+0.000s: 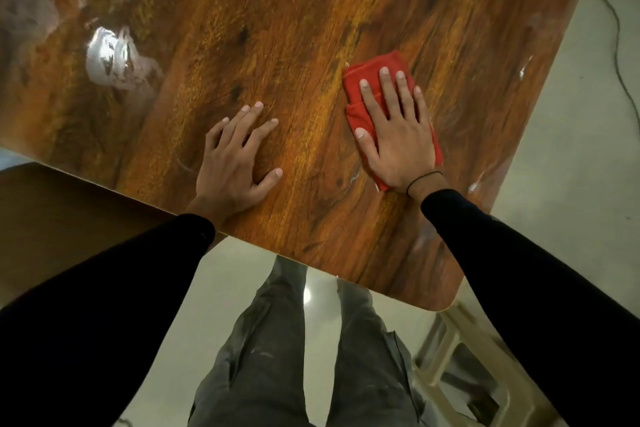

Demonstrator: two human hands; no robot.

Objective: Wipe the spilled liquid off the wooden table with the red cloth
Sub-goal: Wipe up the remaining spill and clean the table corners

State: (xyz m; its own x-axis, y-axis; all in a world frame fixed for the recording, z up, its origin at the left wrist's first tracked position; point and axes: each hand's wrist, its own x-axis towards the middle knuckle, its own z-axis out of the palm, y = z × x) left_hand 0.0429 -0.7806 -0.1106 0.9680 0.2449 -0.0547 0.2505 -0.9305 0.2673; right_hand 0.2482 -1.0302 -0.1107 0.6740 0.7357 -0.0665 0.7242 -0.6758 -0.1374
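Observation:
A folded red cloth [367, 80] lies flat on the glossy wooden table [294, 28], right of the middle. My right hand [394, 135] presses down on the cloth with its fingers spread, palm covering most of it. My left hand [235, 156] rests flat on bare wood near the table's front edge, fingers apart, holding nothing. A shiny wet patch of spilled liquid [114, 61] glints at the left of the table, well away from the cloth. Thin wet streaks [524, 68] show near the right edge.
The table's rounded corner [443, 302] juts toward me at lower right. A beige plastic stool [467, 357] stands on the pale floor under that corner. A dark cable [620, 55] runs across the floor at right. A brown surface [52, 218] adjoins the table at left.

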